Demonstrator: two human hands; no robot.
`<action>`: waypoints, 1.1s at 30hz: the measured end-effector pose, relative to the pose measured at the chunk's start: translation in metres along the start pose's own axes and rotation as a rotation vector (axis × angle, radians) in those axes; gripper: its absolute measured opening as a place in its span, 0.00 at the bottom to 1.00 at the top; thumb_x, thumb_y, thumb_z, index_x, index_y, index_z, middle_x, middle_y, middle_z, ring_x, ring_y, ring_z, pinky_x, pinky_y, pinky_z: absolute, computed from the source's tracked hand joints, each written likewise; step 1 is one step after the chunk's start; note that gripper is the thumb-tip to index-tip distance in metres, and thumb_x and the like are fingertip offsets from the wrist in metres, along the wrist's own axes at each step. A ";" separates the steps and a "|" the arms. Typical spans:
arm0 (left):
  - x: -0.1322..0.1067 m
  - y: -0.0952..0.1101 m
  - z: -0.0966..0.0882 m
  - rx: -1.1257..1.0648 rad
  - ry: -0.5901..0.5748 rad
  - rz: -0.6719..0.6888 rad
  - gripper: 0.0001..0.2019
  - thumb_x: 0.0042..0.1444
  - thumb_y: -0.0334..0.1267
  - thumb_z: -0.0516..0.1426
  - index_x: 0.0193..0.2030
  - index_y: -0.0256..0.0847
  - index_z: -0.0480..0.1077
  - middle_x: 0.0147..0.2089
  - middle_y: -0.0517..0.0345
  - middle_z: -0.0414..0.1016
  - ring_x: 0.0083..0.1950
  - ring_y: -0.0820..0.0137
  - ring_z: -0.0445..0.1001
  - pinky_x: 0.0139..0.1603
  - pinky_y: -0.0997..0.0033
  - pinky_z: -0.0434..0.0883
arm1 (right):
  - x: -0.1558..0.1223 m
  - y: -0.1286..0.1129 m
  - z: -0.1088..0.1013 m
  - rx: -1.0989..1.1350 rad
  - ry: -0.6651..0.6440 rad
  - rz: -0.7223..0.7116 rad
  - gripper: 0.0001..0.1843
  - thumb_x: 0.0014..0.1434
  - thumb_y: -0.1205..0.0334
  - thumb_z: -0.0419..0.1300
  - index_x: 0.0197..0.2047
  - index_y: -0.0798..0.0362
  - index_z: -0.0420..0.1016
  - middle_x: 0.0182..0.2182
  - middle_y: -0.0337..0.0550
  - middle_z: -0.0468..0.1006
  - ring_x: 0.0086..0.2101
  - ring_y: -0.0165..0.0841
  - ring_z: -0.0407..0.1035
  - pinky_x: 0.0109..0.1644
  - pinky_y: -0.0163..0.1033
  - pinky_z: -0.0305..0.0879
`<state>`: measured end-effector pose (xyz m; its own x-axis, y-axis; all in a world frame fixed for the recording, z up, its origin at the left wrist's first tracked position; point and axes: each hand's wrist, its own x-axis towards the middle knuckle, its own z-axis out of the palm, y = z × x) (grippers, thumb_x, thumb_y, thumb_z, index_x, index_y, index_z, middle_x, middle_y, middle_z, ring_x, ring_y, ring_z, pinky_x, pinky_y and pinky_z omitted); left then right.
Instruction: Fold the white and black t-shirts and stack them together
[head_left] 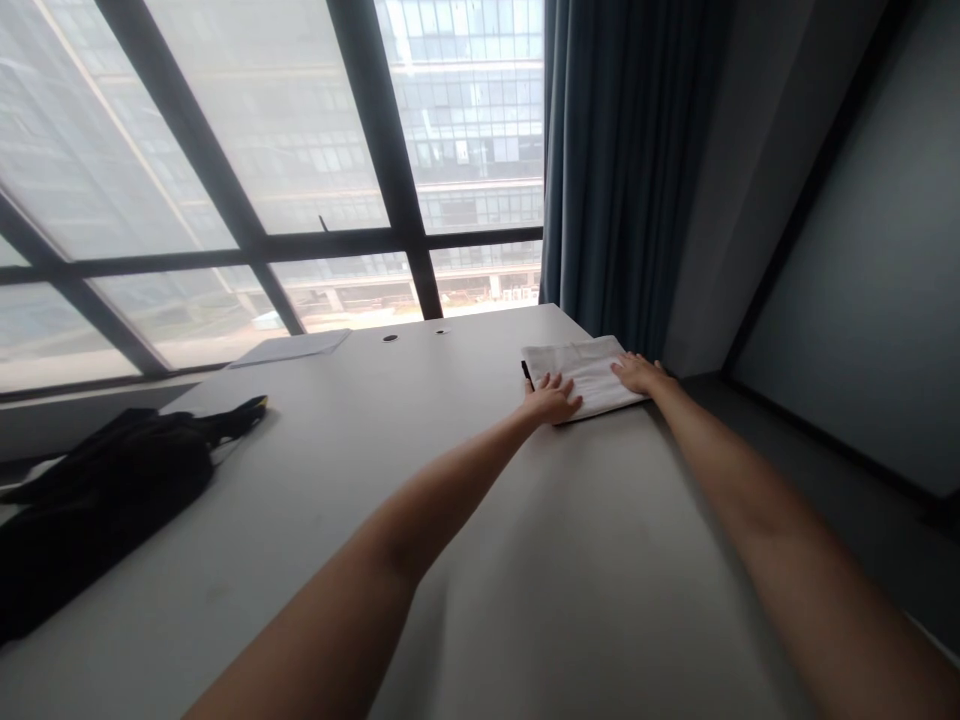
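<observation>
A folded white cloth (581, 365) lies near the far right edge of the white table (360, 480). My left hand (553, 398) rests with spread fingers on its near left corner. On the cloth's right side, my right hand (637, 373) lies flat, fingers stretched toward the middle. A small black piece (526, 372) sticks out at the cloth's left edge, and a thin dark line shows under its near edge. What lies beneath the cloth is hidden.
A black cloth item or bag (127, 490) lies at the table's left. White sheets (292, 346) sit at the far left edge, near two round holes, one being a dark hole (390, 338). Behind stand large windows (285, 120) and a blue curtain (607, 180).
</observation>
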<state>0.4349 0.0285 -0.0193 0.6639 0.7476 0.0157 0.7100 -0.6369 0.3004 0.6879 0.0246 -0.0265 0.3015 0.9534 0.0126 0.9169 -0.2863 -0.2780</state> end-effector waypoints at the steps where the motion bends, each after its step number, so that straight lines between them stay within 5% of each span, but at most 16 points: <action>1: 0.005 -0.001 -0.005 0.009 -0.010 -0.008 0.31 0.68 0.57 0.47 0.73 0.48 0.56 0.78 0.47 0.44 0.78 0.46 0.38 0.69 0.29 0.33 | 0.002 0.009 -0.004 -0.003 -0.008 0.058 0.35 0.72 0.45 0.41 0.73 0.56 0.55 0.73 0.61 0.49 0.71 0.51 0.42 0.70 0.67 0.36; 5: 0.033 -0.017 -0.025 0.033 0.073 -0.087 0.31 0.69 0.56 0.44 0.74 0.46 0.51 0.79 0.47 0.41 0.78 0.50 0.35 0.71 0.32 0.35 | 0.000 0.012 -0.014 -0.059 0.108 0.093 0.33 0.73 0.47 0.39 0.72 0.56 0.58 0.73 0.60 0.49 0.71 0.49 0.41 0.70 0.67 0.37; 9: 0.045 -0.044 -0.032 0.024 0.031 -0.206 0.31 0.69 0.56 0.43 0.75 0.47 0.48 0.80 0.49 0.36 0.78 0.48 0.33 0.70 0.31 0.42 | -0.010 -0.041 -0.003 -0.056 0.189 -0.111 0.30 0.73 0.53 0.40 0.72 0.56 0.58 0.74 0.54 0.48 0.72 0.44 0.40 0.71 0.63 0.39; 12: 0.042 -0.055 -0.029 -0.006 0.021 -0.186 0.31 0.70 0.56 0.41 0.75 0.50 0.47 0.80 0.53 0.34 0.78 0.46 0.32 0.70 0.31 0.44 | -0.012 -0.087 0.009 -0.008 0.146 -0.305 0.30 0.72 0.52 0.41 0.73 0.54 0.56 0.74 0.53 0.47 0.72 0.42 0.39 0.71 0.62 0.39; 15: 0.036 -0.056 -0.029 -0.003 0.013 -0.182 0.30 0.70 0.54 0.42 0.76 0.51 0.46 0.80 0.54 0.33 0.78 0.44 0.33 0.69 0.30 0.47 | -0.005 -0.106 0.016 0.007 0.055 -0.386 0.31 0.72 0.48 0.41 0.73 0.52 0.55 0.74 0.51 0.47 0.72 0.43 0.38 0.71 0.64 0.37; 18: 0.031 -0.056 -0.030 -0.004 -0.005 -0.168 0.31 0.70 0.54 0.43 0.76 0.49 0.47 0.80 0.53 0.32 0.78 0.43 0.33 0.69 0.30 0.48 | 0.009 -0.084 0.013 -0.021 0.012 -0.220 0.32 0.72 0.47 0.40 0.74 0.50 0.53 0.75 0.50 0.46 0.72 0.44 0.39 0.71 0.66 0.34; 22: 0.019 -0.067 -0.031 -0.024 0.009 -0.086 0.30 0.71 0.54 0.42 0.76 0.51 0.46 0.80 0.55 0.32 0.79 0.49 0.32 0.71 0.34 0.47 | 0.023 -0.026 0.000 -0.057 0.112 0.132 0.32 0.73 0.48 0.39 0.72 0.54 0.59 0.73 0.59 0.51 0.71 0.51 0.41 0.68 0.72 0.32; 25: 0.001 -0.081 -0.029 -0.047 0.105 -0.017 0.30 0.72 0.53 0.41 0.76 0.49 0.47 0.80 0.54 0.36 0.79 0.52 0.36 0.72 0.39 0.48 | 0.019 -0.005 -0.005 -0.078 0.207 0.206 0.31 0.72 0.50 0.41 0.68 0.58 0.65 0.71 0.63 0.55 0.71 0.51 0.43 0.68 0.72 0.32; 29: -0.037 -0.100 -0.023 -0.062 0.153 0.000 0.30 0.72 0.51 0.41 0.76 0.44 0.49 0.78 0.51 0.46 0.79 0.55 0.39 0.74 0.44 0.46 | -0.007 -0.029 0.008 -0.009 0.333 -0.048 0.30 0.72 0.53 0.40 0.70 0.57 0.63 0.72 0.58 0.54 0.71 0.47 0.44 0.70 0.66 0.41; 33: -0.089 -0.118 -0.021 -0.061 0.133 0.003 0.30 0.72 0.51 0.41 0.75 0.41 0.51 0.77 0.50 0.49 0.78 0.57 0.40 0.75 0.47 0.44 | -0.038 -0.069 0.027 0.031 0.114 -0.468 0.28 0.72 0.52 0.44 0.70 0.52 0.63 0.72 0.50 0.55 0.71 0.41 0.47 0.71 0.55 0.48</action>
<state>0.2871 0.0414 -0.0357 0.6262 0.7666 0.1422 0.6898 -0.6298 0.3572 0.6058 0.0106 -0.0332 -0.1130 0.9622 0.2478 0.9533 0.1753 -0.2459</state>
